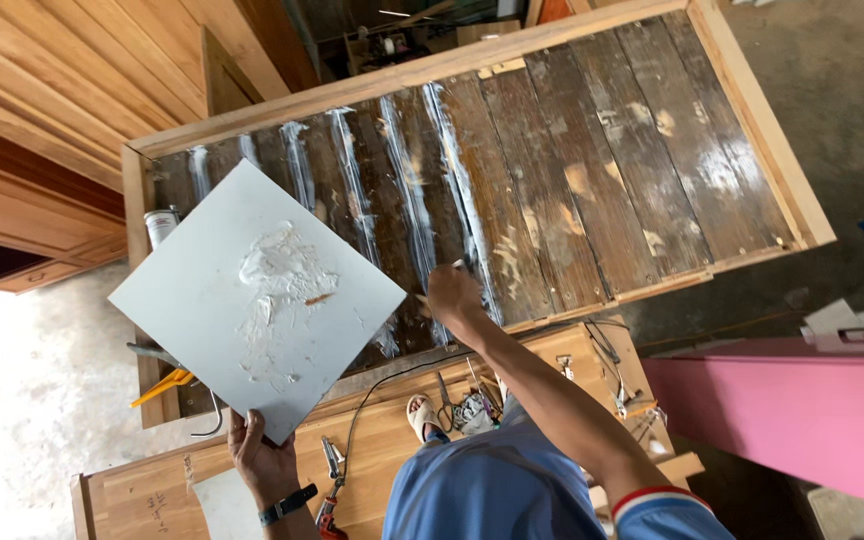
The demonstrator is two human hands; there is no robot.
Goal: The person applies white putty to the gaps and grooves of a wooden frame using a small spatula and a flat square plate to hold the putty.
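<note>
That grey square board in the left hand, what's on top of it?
The grey board carries smeared white putty near its middle and a small orange-brown streak. The left hand grips its lower corner. Its underside is hidden.

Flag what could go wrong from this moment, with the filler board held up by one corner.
1. The left hand pinches only a corner of the tilted grey square board; it could slip, and its white filler smear might slide off.
2. The right hand reaches across the dark plank door panel; the forearm may brush the wet white filler lines.
</note>
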